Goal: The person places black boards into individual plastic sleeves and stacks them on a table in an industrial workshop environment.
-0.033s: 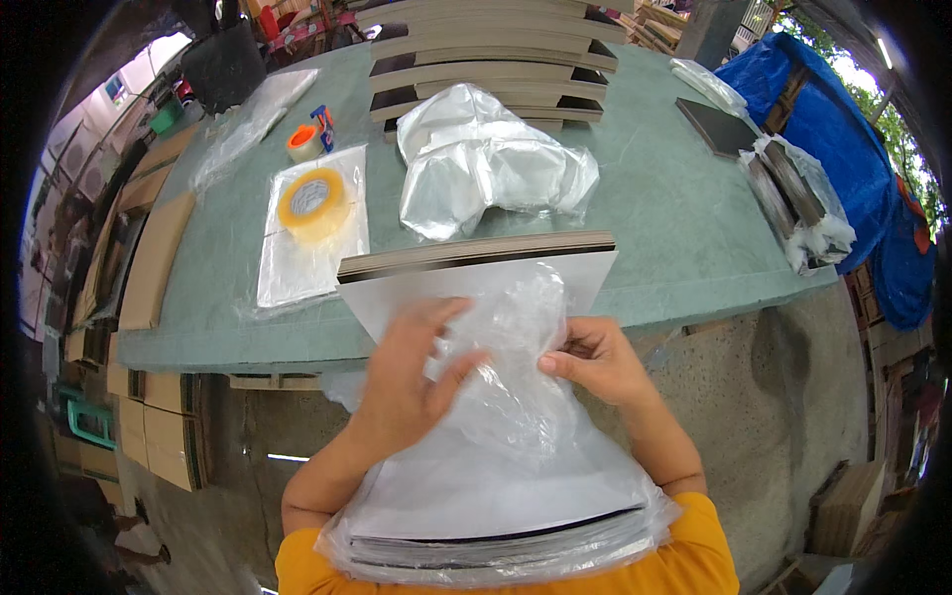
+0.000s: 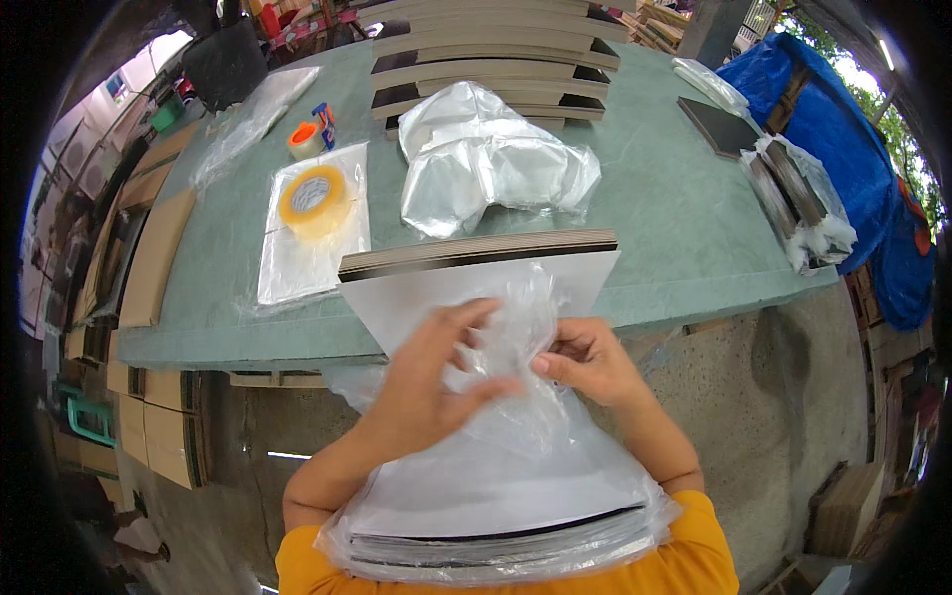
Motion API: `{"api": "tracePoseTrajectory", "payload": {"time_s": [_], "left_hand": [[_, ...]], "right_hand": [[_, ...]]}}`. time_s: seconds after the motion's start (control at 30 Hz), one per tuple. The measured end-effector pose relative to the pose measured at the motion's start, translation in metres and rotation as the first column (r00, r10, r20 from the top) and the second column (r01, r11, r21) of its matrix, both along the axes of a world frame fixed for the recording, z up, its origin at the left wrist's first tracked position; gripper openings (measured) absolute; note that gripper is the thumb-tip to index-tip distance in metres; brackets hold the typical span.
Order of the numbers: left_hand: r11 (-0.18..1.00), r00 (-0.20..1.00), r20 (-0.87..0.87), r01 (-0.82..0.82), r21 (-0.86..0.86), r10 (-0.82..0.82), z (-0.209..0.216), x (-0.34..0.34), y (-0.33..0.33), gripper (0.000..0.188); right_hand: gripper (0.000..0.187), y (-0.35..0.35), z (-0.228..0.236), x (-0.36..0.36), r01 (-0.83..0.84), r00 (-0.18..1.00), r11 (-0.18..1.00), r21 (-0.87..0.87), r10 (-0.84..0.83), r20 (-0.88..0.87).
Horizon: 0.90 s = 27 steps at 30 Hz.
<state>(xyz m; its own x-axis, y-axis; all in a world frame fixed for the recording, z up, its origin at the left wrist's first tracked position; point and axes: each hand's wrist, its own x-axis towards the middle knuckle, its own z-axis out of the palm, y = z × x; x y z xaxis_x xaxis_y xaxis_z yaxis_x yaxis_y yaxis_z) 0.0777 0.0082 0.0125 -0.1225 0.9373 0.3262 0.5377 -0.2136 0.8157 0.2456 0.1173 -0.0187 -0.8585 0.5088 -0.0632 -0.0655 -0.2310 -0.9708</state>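
Film (image 2: 528,421) seems more gathered: right hand (image 2: 593,363) pinches it; left hand (image 2: 426,382), fingers apart, has swung toward that pinch.

Beyond the bundle (image 2: 496,481), on the table (image 2: 654,188), plastic sheeting (image 2: 486,164) lies right of tape (image 2: 313,201).

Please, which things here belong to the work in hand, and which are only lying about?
In the work:
- clear plastic, in the right hand
- board stack
- large tape roll, perhaps; untouched

Apparently lying about:
- blue tarp
- brown cardboard at left
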Motion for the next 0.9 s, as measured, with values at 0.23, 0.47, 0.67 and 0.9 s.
{"api": "tracePoseTrajectory", "payload": {"time_s": [0.23,0.47,0.67,0.9], "left_hand": [[0.973,0.936,0.348,0.026,-0.230,0.058,-0.027,-0.012,0.012,0.057],[0.951,0.907,0.374,0.268,-0.152,-0.196,-0.023,0.010,0.022,0.060],[0.996,0.989,0.134,0.069,-0.051,-0.061,-0.057,-0.022,0.007,0.027],[0.642,0.563,0.517,-0.766,0.034,0.645,-0.070,-0.133,-0.072,0.022]], "right_hand": [[0.024,0.014,0.000,0.012,0.001,0.986,0.964,-0.267,-0.046,-0.162],[0.015,-0.004,-0.002,0.013,0.103,0.988,0.989,0.102,-0.114,0.100],[0.012,0.027,-0.024,0.021,0.216,0.973,0.959,-0.180,-0.228,-0.047],[0.014,0.034,-0.015,0.044,0.193,0.981,0.964,-0.184,-0.193,0.017]]}}
